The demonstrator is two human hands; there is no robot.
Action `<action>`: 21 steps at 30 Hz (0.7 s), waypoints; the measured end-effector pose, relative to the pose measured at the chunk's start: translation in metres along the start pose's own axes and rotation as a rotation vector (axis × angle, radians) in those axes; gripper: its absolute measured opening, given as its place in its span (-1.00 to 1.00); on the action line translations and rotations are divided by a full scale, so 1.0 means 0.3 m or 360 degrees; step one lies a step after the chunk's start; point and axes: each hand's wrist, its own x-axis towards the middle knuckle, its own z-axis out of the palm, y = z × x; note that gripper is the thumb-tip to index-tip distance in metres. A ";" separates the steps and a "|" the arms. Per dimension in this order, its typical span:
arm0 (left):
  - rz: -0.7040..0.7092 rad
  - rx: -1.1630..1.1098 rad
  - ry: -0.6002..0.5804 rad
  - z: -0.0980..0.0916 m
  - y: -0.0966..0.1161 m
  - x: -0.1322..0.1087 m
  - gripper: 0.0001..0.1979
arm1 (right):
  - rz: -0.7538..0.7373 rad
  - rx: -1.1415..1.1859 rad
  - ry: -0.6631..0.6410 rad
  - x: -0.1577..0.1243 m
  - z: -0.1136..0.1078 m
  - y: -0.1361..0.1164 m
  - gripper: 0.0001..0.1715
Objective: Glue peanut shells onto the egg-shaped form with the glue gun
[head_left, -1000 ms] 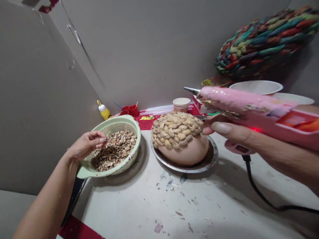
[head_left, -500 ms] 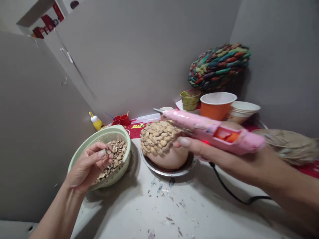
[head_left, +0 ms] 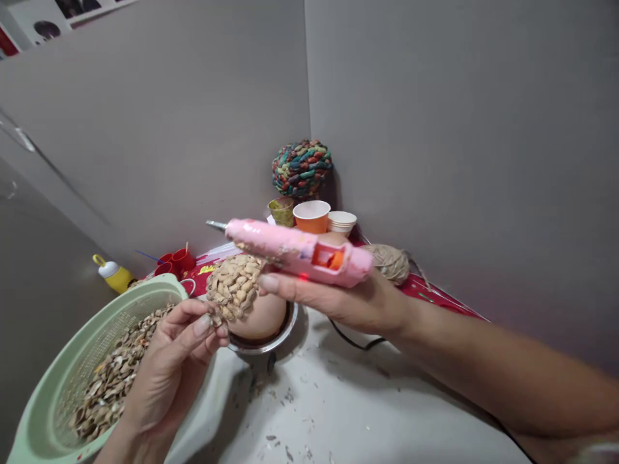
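My right hand [head_left: 348, 299] grips a pink hot glue gun [head_left: 294, 250], held level with its metal nozzle pointing left above a round pink form partly covered in peanut shells [head_left: 236, 290]. That form rests on a metal plate [head_left: 278, 332]. My left hand [head_left: 176, 361] is raised beside the form, fingers pinched on a small peanut shell piece [head_left: 215, 317]. A pale green colander [head_left: 72, 361] full of peanut shells sits under my left wrist at the lower left.
Against the back corner stand a multicoloured braided ball [head_left: 302, 167], an orange cup [head_left: 312, 216], white cups [head_left: 342, 221] and a twine ball [head_left: 389, 261]. A yellow bottle [head_left: 113, 274] and red cups [head_left: 176, 261] are at the left. The glue gun's black cord [head_left: 351, 338] trails across the speckled white table [head_left: 362, 412].
My left hand has lifted a shell piece out of the colander and brought it toward the form. The right hand with the glue gun drew back left; the view swung right.
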 end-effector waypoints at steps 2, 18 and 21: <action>0.0019 -0.0016 0.0020 0.017 -0.010 0.016 -0.83 | 0.0039 -0.0044 -0.0072 0.002 0.008 -0.002 -0.53; -0.0144 -0.0141 -0.0056 0.037 -0.063 0.024 -0.81 | 0.0001 -0.0022 -0.0200 -0.003 0.055 0.045 -0.74; -0.0143 -0.0119 -0.0069 0.040 -0.071 0.022 -0.83 | 0.0029 -0.0091 -0.0212 -0.004 0.057 0.054 -0.71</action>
